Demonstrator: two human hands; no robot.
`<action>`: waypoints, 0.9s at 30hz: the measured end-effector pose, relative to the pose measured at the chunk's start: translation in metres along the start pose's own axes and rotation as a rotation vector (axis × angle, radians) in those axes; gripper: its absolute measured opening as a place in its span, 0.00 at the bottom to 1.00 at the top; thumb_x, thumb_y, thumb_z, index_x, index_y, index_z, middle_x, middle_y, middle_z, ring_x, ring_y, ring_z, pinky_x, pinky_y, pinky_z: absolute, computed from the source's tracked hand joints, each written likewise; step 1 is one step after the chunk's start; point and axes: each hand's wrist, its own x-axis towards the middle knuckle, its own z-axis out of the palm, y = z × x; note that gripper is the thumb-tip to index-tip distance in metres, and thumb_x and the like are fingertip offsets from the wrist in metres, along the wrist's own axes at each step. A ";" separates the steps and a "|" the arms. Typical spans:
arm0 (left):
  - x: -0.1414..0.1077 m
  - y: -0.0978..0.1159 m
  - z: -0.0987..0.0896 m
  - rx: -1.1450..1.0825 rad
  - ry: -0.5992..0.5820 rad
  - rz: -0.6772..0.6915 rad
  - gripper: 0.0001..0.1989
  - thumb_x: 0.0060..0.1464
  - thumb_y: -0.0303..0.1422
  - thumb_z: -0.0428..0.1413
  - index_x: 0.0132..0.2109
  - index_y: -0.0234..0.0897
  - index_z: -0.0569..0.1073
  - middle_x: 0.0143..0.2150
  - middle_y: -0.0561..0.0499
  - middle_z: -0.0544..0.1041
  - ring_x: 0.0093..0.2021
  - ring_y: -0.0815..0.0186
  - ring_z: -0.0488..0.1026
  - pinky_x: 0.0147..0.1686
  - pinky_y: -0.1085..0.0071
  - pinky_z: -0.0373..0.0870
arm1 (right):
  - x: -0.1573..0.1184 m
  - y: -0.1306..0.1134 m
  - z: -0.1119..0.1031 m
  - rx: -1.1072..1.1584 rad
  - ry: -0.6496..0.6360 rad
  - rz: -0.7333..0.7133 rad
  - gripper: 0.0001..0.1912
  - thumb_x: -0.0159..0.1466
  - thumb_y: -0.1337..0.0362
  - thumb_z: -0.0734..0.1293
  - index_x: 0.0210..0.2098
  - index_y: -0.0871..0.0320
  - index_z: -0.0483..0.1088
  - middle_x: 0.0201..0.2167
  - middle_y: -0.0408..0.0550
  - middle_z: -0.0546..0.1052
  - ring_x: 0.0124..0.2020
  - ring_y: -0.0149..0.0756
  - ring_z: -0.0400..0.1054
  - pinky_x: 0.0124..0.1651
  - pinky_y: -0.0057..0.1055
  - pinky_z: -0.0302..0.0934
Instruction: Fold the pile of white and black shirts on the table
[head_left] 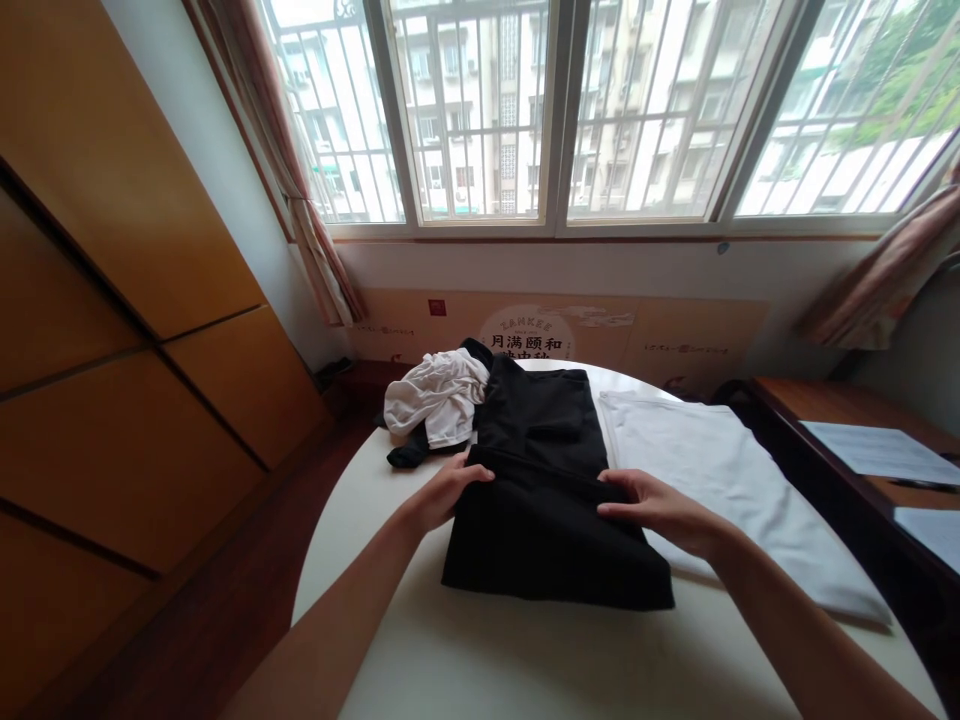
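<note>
Two hands open, left hand (442,492) and right hand (656,508) resting on opposite edges of folded black garment (555,540).

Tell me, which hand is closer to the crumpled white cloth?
Left. The left hand rests on the folded black garment, just below the crumpled white cloth. The right hand is farther away, at the garment's other side.

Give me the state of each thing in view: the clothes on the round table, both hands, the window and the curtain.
Black fabric garment: folded flat on the table.
Round cream table: holding the clothes.
Left hand: open, resting on the black garment.
Right hand: open, resting on the black garment.
Crumpled white cloth: bunched in a heap.
Smooth white garment: lying flat.
Barred glass window: shut.
Patterned curtain: tied back.
</note>
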 end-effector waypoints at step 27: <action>-0.036 -0.006 0.034 0.558 -0.119 -0.012 0.09 0.46 0.28 0.58 0.38 0.36 0.78 0.40 0.47 0.83 0.42 0.54 0.79 0.40 0.66 0.73 | -0.002 0.015 0.010 -0.312 -0.110 0.074 0.13 0.54 0.66 0.70 0.40 0.52 0.70 0.36 0.40 0.75 0.40 0.38 0.66 0.40 0.30 0.59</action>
